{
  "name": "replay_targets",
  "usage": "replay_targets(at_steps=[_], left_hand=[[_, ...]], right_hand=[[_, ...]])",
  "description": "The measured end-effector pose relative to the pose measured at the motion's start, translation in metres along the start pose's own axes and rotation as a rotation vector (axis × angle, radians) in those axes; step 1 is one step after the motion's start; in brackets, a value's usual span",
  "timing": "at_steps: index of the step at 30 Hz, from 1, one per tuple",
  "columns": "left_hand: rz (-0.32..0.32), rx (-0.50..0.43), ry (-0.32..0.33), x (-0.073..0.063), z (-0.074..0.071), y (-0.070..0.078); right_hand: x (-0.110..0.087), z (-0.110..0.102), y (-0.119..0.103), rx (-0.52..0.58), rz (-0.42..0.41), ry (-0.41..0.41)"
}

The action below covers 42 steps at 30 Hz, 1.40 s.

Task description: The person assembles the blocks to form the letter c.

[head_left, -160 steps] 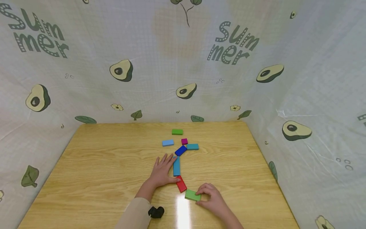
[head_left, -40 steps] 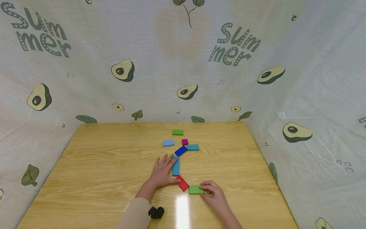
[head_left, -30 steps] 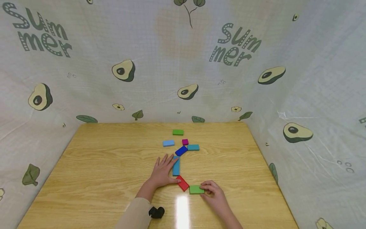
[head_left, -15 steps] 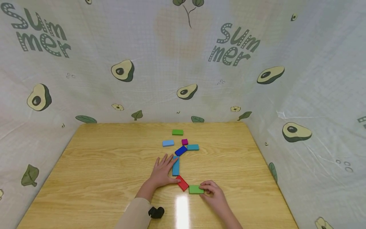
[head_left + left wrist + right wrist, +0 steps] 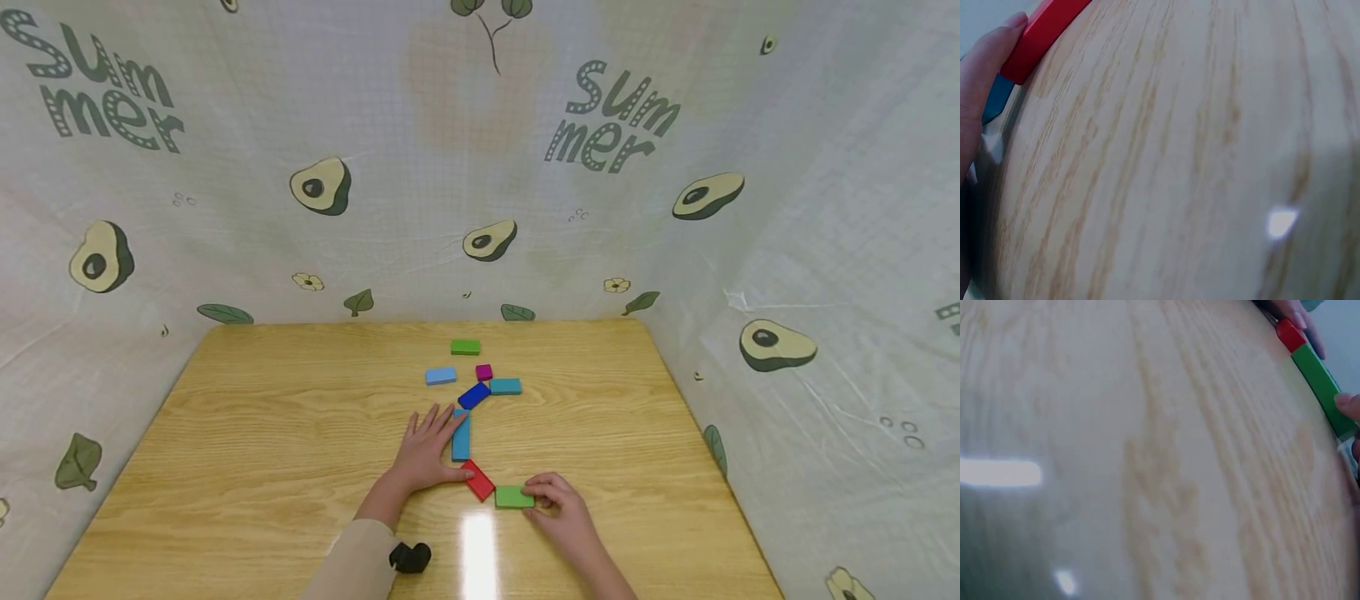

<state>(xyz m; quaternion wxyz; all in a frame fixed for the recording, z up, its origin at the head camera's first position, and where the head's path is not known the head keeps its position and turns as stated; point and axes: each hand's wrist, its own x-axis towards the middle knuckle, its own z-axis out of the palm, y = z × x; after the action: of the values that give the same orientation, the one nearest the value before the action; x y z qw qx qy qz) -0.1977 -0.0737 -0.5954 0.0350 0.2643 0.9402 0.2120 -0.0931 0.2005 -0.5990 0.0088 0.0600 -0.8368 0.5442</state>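
- While the near green block (image 5: pixel 510 497) is pinched at its right end by the right hand (image 5: pixel 557 507), its other end is met by the red block (image 5: pixel 478 483);
- red block touched by the thumb, long blue block (image 5: pixel 461 442) by the index finger, of the left hand (image 5: pixel 424 454); its fingers are spread, nothing clasped;
- beyond, dark blue block (image 5: pixel 474 395), teal block (image 5: pixel 506 387) and magenta block (image 5: pixel 483 372) are clustered; light blue block (image 5: pixel 440 376) and far green block (image 5: pixel 465 347) are set apart;
- judged risk: red block could be swivelled out of line, if green is pushed too hard or the left thumb lifted;
- wood-grained table (image 5: pixel 300 400) streaked by glare (image 5: pixel 478 554); backed by a pale sheet (image 5: pixel 420 108) printed with avocados.
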Motion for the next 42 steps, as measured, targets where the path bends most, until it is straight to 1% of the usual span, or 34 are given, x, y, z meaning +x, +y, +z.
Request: replay_targets(at_steps=[4, 7, 13, 18, 25, 28, 32, 38, 42], left_hand=[[0.002, 0.001, -0.001, 0.000, 0.001, -0.002], [0.006, -0.002, 0.005, 0.000, 0.002, -0.003], [0.010, 0.007, 0.014, -0.001, 0.003, -0.004], [0.017, 0.009, 0.019, -0.001, 0.005, -0.006], [0.016, 0.011, 0.025, -0.001, 0.008, -0.006], [0.022, 0.004, 0.035, 0.000, 0.009, -0.007], [0.017, 0.006, 0.031, 0.000, 0.010, -0.009], [0.000, 0.011, 0.009, 0.000, 0.009, -0.008], [-0.008, 0.012, 0.003, -0.001, 0.007, -0.006]], right_hand=[[0.005, -0.004, -0.007, 0.012, 0.033, -0.013], [0.017, -0.009, -0.018, -0.024, 0.022, 0.007], [0.055, -0.018, -0.036, -0.126, -0.070, 0.068], [0.088, -0.018, -0.045, -0.153, -0.087, 0.059], [0.127, -0.011, -0.053, -0.179, -0.078, -0.018], [0.143, -0.005, -0.053, -0.191, -0.067, -0.058], [0.163, 0.003, -0.052, -0.207, -0.057, -0.094], [0.189, 0.011, -0.056, -0.248, -0.015, -0.127], [0.202, 0.014, -0.061, -0.269, 0.015, -0.158]])
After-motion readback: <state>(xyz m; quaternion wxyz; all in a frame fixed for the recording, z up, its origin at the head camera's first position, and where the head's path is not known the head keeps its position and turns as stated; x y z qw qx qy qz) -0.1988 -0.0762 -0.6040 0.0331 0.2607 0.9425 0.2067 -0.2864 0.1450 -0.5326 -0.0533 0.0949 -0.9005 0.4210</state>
